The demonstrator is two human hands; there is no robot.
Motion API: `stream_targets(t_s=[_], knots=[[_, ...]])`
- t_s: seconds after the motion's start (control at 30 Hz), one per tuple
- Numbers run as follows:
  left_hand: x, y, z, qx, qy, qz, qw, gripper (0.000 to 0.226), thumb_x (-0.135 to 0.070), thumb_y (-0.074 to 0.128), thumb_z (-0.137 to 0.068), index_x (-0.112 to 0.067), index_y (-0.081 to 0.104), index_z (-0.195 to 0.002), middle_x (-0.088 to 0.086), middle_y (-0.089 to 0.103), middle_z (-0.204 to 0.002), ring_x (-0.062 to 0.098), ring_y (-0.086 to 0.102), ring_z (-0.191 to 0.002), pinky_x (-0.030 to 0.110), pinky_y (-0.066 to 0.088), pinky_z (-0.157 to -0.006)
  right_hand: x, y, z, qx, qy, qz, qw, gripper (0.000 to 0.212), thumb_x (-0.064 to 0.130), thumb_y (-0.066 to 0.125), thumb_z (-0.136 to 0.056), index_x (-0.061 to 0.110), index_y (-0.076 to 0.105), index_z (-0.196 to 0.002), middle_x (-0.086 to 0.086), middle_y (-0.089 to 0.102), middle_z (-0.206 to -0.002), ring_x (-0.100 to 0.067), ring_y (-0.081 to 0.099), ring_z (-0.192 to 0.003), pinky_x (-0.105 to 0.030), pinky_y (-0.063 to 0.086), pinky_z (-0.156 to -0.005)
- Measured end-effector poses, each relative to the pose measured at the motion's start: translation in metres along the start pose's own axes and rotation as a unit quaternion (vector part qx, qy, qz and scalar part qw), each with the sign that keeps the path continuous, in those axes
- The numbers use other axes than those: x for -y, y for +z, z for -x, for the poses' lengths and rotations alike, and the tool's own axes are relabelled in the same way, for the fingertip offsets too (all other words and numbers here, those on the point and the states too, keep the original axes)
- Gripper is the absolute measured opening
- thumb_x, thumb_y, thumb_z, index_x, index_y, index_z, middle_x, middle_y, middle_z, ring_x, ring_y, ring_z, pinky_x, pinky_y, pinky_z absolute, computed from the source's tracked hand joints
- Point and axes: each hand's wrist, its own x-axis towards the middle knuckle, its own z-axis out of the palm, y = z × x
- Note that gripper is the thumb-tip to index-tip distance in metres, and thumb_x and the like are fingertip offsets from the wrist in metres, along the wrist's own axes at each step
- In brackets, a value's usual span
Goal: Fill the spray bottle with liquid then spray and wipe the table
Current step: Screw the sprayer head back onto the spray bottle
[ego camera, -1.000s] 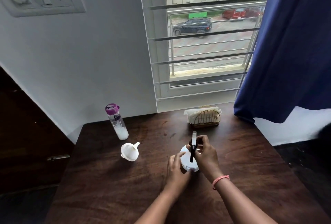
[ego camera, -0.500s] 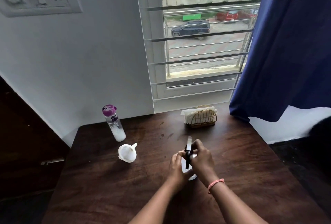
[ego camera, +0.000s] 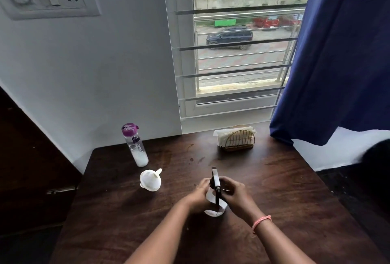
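A white spray bottle (ego camera: 214, 211) with a black trigger head (ego camera: 215, 181) stands upright on the dark wooden table (ego camera: 274, 190), near its middle. My left hand (ego camera: 197, 197) grips the bottle's body from the left. My right hand (ego camera: 236, 195) holds the black head at the bottle's neck from the right. A white funnel (ego camera: 150, 180) lies on its side to the left. Behind it stands a clear bottle (ego camera: 136, 147) with a purple cap and some white liquid at the bottom.
A gold wire holder with white napkins (ego camera: 236, 139) sits at the table's back edge under the barred window. A blue curtain (ego camera: 337, 52) hangs at the right. A dark wooden cabinet (ego camera: 31, 168) stands left of the table.
My hands closed in on the spray bottle: the left moved up from beside its body to grip near the neck, and the right stays on the black head. The view shifted slightly.
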Motion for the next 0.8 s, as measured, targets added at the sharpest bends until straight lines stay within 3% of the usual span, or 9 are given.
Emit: stream_targets(t_s=[0.13, 0.23, 0.3, 0.4, 0.5, 0.57, 0.63, 0.73, 0.8], knots=[[0.011, 0.009, 0.000, -0.030, -0.008, -0.010, 0.999, 0.088, -0.060, 0.082, -0.044, -0.038, 0.051, -0.123, -0.007, 0.045, -0.124, 0.011, 0.043, -0.121, 0.034, 0.041, -0.105, 0.002, 0.005, 0.004, -0.003, -0.022, 0.015, 1.000, 0.031, 0.020, 0.076, -0.073, 0.035, 0.066, -0.098, 0.010, 0.073, -0.094, -0.003, 0.067, -0.093, -0.035, 0.054, -0.089], [0.018, 0.014, -0.002, -0.037, -0.022, -0.040, 0.998, 0.095, -0.072, 0.075, -0.039, -0.046, 0.044, -0.125, -0.007, 0.043, -0.122, 0.016, 0.041, -0.118, 0.036, 0.042, -0.102, 0.011, 0.004, 0.004, 0.041, -0.027, -0.009, 0.999, 0.054, 0.014, 0.077, -0.073, 0.043, 0.059, -0.116, 0.008, 0.071, -0.102, -0.001, 0.066, -0.091, -0.024, 0.052, -0.086], [0.018, 0.008, 0.003, -0.030, -0.019, -0.045, 0.998, 0.102, -0.068, 0.075, -0.038, -0.045, 0.042, -0.132, -0.008, 0.035, -0.128, 0.014, 0.032, -0.124, 0.031, 0.034, -0.108, 0.012, -0.001, 0.002, 0.107, -0.034, -0.044, 0.993, 0.052, 0.010, 0.075, -0.076, 0.031, 0.060, -0.122, 0.005, 0.070, -0.111, -0.007, 0.064, -0.100, -0.025, 0.050, -0.091], [0.019, 0.002, 0.010, -0.030, -0.013, -0.030, 0.999, 0.108, -0.061, 0.080, -0.042, -0.040, 0.038, -0.139, -0.010, 0.031, -0.131, 0.012, 0.027, -0.127, 0.027, 0.028, -0.108, 0.014, -0.012, -0.002, 0.157, -0.031, -0.054, 0.986, 0.036, 0.004, 0.071, -0.079, 0.020, 0.066, -0.112, 0.006, 0.072, -0.102, -0.008, 0.063, -0.098, -0.027, 0.049, -0.093], [0.020, 0.009, 0.007, -0.051, -0.044, -0.051, 0.996, 0.111, -0.071, 0.074, -0.041, -0.040, 0.034, -0.140, -0.009, 0.035, -0.131, 0.014, 0.030, -0.126, 0.030, 0.030, -0.104, 0.020, -0.008, -0.003, 0.095, -0.039, -0.005, 0.995, 0.027, 0.005, 0.076, -0.075, 0.022, 0.069, -0.095, 0.003, 0.073, -0.090, -0.005, 0.064, -0.085, -0.026, 0.050, -0.081], [0.024, 0.021, -0.002, -0.090, -0.081, -0.077, 0.990, 0.105, -0.084, 0.061, -0.039, -0.046, 0.039, -0.135, -0.014, 0.038, -0.131, 0.017, 0.035, -0.127, 0.028, 0.030, -0.098, 0.021, 0.001, -0.003, 0.010, -0.032, 0.048, 0.998, 0.023, 0.019, 0.081, -0.069, 0.025, 0.063, -0.082, 0.005, 0.072, -0.083, -0.001, 0.065, -0.076, -0.024, 0.050, -0.068], [0.016, 0.028, 0.004, -0.153, -0.076, -0.065, 0.983, 0.100, -0.082, 0.048, -0.045, -0.038, 0.040, -0.135, -0.014, 0.038, -0.133, 0.017, 0.036, -0.126, 0.027, 0.028, -0.096, 0.020, 0.009, -0.006, -0.056, -0.006, 0.090, 0.994, 0.031, 0.034, 0.083, -0.063, 0.030, 0.055, -0.076, 0.011, 0.072, -0.079, 0.001, 0.066, -0.075, -0.030, 0.050, -0.064], [0.000, 0.032, 0.016, -0.201, -0.059, -0.036, 0.977, 0.108, -0.074, 0.033, -0.045, -0.019, 0.039, -0.138, -0.006, 0.039, -0.138, 0.019, 0.033, -0.130, 0.032, 0.025, -0.105, 0.014, 0.014, -0.010, -0.085, 0.007, 0.117, 0.990, 0.032, 0.035, 0.081, -0.065, 0.032, 0.051, -0.077, 0.015, 0.071, -0.078, 0.001, 0.066, -0.075, -0.033, 0.053, -0.064], [-0.002, 0.028, 0.014, -0.175, -0.078, -0.042, 0.981, 0.109, -0.077, 0.038, -0.043, -0.026, 0.037, -0.139, -0.008, 0.033, -0.140, 0.019, 0.028, -0.134, 0.034, 0.024, -0.106, 0.013, 0.012, -0.011, -0.063, 0.002, 0.114, 0.991, 0.031, 0.031, 0.080, -0.067, 0.031, 0.051, -0.080, 0.014, 0.070, -0.079, 0.001, 0.065, -0.076, -0.034, 0.053, -0.067]])
